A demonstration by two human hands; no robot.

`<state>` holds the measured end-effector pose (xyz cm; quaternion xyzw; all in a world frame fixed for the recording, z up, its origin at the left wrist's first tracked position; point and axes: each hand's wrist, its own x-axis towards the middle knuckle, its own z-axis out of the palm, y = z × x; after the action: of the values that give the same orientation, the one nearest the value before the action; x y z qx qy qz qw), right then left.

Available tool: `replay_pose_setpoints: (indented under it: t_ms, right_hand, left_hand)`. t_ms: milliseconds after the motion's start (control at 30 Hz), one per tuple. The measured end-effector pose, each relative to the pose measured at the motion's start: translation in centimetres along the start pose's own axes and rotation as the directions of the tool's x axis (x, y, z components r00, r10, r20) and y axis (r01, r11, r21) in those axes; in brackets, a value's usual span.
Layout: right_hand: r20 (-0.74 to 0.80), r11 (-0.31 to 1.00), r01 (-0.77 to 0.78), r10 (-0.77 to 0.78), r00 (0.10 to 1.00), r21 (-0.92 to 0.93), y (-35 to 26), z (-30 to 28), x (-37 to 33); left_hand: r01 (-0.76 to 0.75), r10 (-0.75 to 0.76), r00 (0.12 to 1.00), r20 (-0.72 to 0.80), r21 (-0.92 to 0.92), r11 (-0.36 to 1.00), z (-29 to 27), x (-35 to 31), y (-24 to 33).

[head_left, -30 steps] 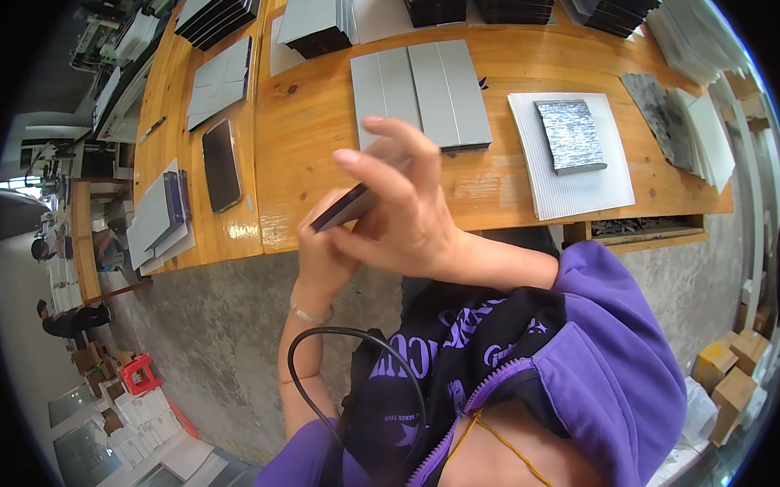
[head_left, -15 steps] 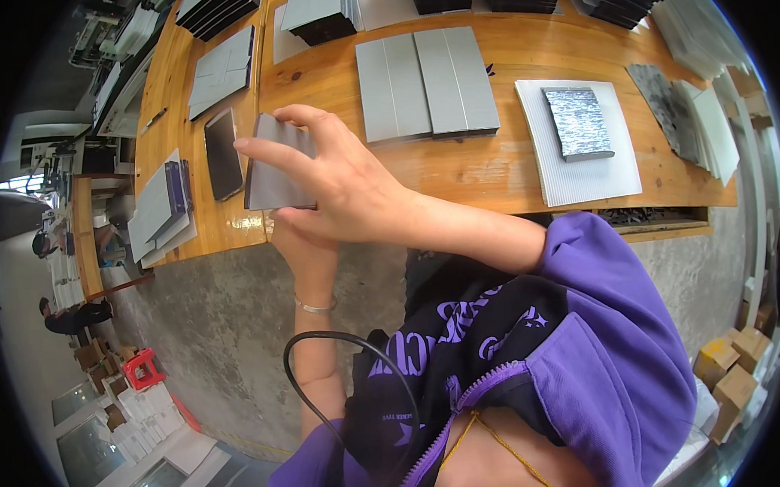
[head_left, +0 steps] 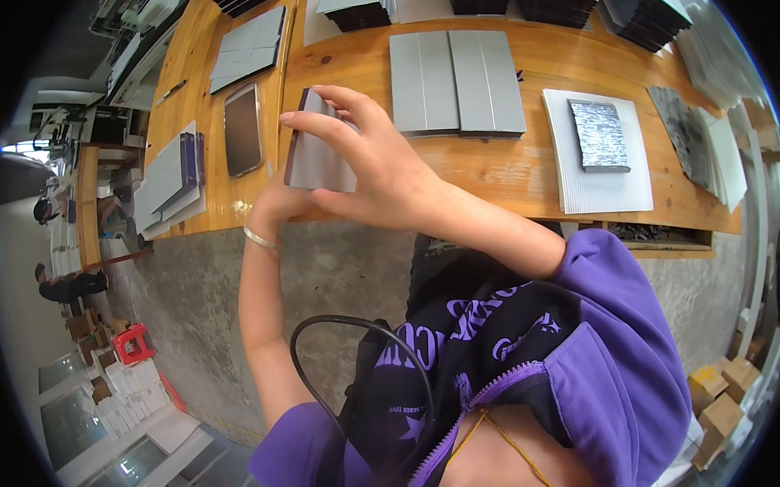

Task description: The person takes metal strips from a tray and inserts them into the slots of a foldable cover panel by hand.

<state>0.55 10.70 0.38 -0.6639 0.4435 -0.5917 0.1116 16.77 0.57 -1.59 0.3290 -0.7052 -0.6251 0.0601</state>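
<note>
One gray box point(head_left: 317, 165) — long axis near to far, dark edge point(head_left: 295, 146) left — in my half-open right hand point(head_left: 377, 170); left hand's point(head_left: 283, 203) grip hidden.

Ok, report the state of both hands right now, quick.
Right hand: holding a flat grey block by its edges.
Left hand: partly hidden behind the right hand; whether it grips cannot be told.

At the near edge of the counter point(head_left: 340, 60), the right hand point(head_left: 377, 161) is held with fingers point(head_left: 321, 126) arched; the left hand point(head_left: 280, 202) is partly hidden by it.
</note>
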Motion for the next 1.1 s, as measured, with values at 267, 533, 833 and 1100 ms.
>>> replay_pose_setpoints:
  t_ms: [267, 533, 833, 1100]
  right_hand:
    - [0.03, 1.0, 0.007, -0.006, 1.0, -0.012, 0.7, -0.5, 0.2]
    - [0.007, 1.0, 0.021, -0.021, 1.0, -0.023, 0.1, -1.2, 0.1]
    - [-0.01, 0.992, 0.124, -0.124, 0.992, 0.0, -1.4, -2.7, -1.0]
    - [0.073, 0.999, 0.041, -0.042, 0.996, 0.011, -1.7, -2.6, -0.7]
  left_hand:
    - [-0.131, 0.127, 0.991, 0.035, 0.156, 0.979, 0.2, 0.6, 1.0]
    - [0.025, -0.006, 0.993, -0.121, 0.157, 0.987, -1.8, 0.3, -4.2]
    - [0.175, -0.161, 0.984, -0.077, 0.237, 0.955, -7.5, -1.0, -12.6]
    - [0.048, 0.077, 0.974, -0.212, 0.526, 0.849, 3.7, -1.7, -1.6]
